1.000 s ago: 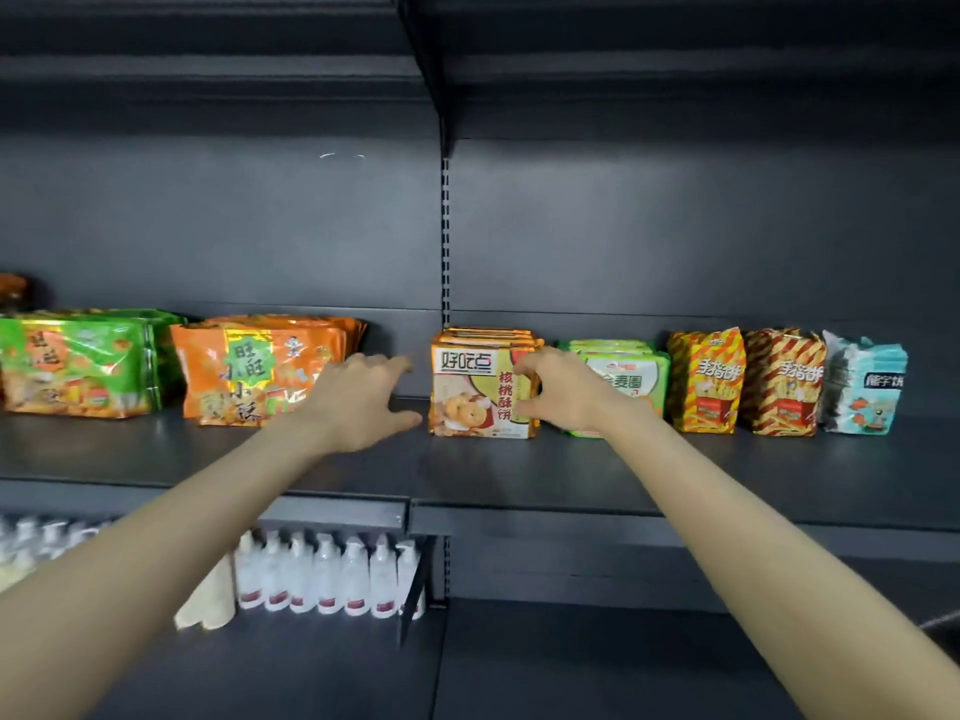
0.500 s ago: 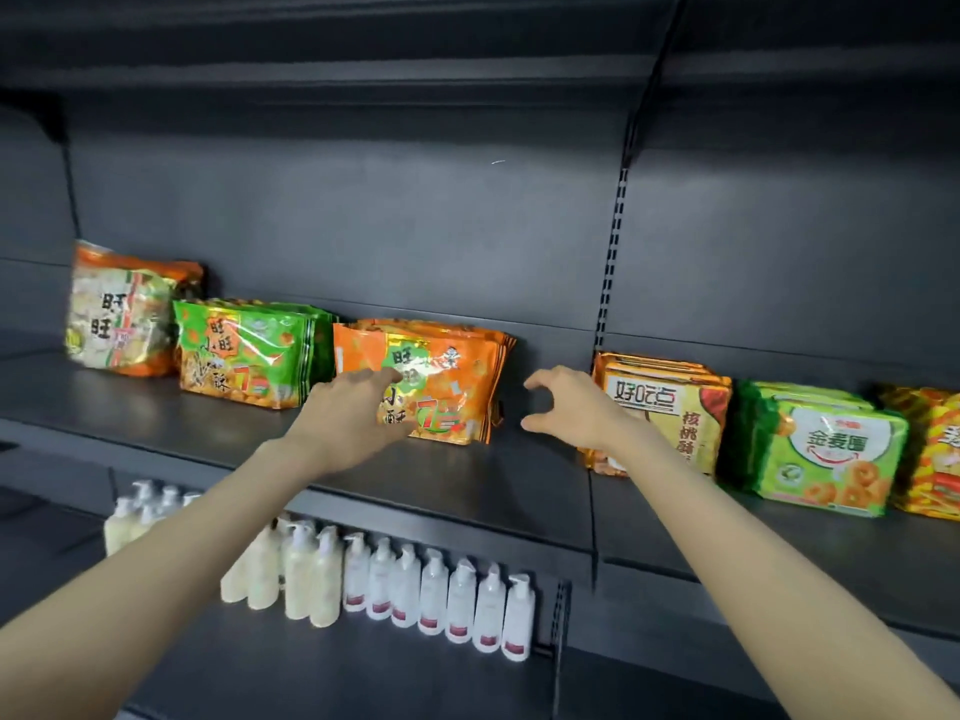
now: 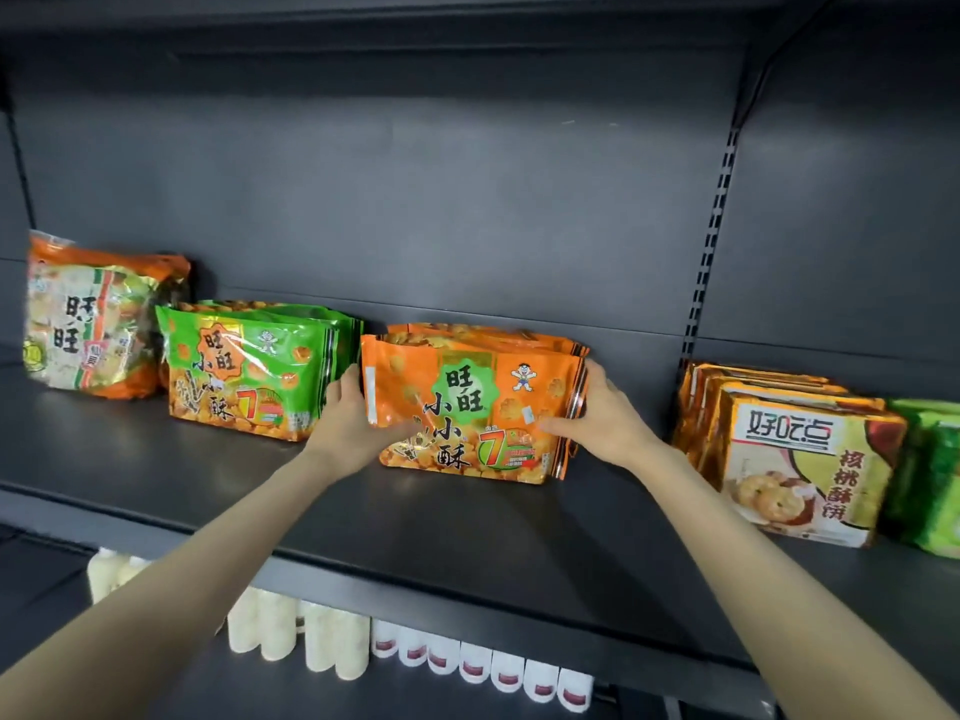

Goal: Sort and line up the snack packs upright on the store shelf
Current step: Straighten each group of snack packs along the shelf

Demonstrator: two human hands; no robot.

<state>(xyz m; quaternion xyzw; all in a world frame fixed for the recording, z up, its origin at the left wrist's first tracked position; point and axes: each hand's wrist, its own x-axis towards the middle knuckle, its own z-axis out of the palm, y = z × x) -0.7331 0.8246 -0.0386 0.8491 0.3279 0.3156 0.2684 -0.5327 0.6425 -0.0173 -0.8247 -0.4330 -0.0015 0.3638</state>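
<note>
A row of orange snack packs [image 3: 467,407] stands upright in the middle of the dark shelf [image 3: 363,511]. My left hand [image 3: 348,418] grips its left edge, thumb across the front. My right hand [image 3: 597,413] grips its right edge, thumb on the front as well. To the left stand green packs [image 3: 244,376] of the same brand and a bigger orange-and-white bag [image 3: 88,324]. To the right are gold-edged walnut-cookie packs [image 3: 800,459] and green packs [image 3: 935,491] at the frame's edge.
A slotted upright post [image 3: 711,241] splits the back wall to the right of the orange packs. Below the shelf stands a row of white pump bottles [image 3: 467,662] and cream bottles [image 3: 291,631]. An upper shelf hangs overhead.
The view swung left and drew nearer. Both hands left the walnut-cookie packs, moved left, and now clasp the orange packs from either side.
</note>
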